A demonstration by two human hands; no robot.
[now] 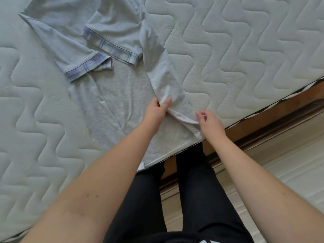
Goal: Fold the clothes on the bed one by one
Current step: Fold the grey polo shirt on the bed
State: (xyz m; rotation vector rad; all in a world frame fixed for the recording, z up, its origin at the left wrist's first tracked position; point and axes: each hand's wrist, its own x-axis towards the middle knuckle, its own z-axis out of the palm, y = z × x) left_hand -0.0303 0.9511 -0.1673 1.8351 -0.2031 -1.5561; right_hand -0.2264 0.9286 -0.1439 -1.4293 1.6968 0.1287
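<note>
Grey shirt (112, 95) with plaid-cuffed sleeves (112, 48) lies flat on the quilted bed (236, 55), its hem at the near edge. Left hand (156, 111) pinches a folded side panel; right hand (209, 123) pinches the hem.

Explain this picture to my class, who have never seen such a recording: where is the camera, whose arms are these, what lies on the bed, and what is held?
There is no machine here. A person wears one camera on the head, so you look down along their own bare arms. On the quilted mattress lies a light grey shirt with plaid-trimmed sleeves folded inwards. The left hand pinches a fold along the shirt's right edge. The right hand pinches the hem near the bed's edge. Below are the person's dark trousers and the floor.
</note>
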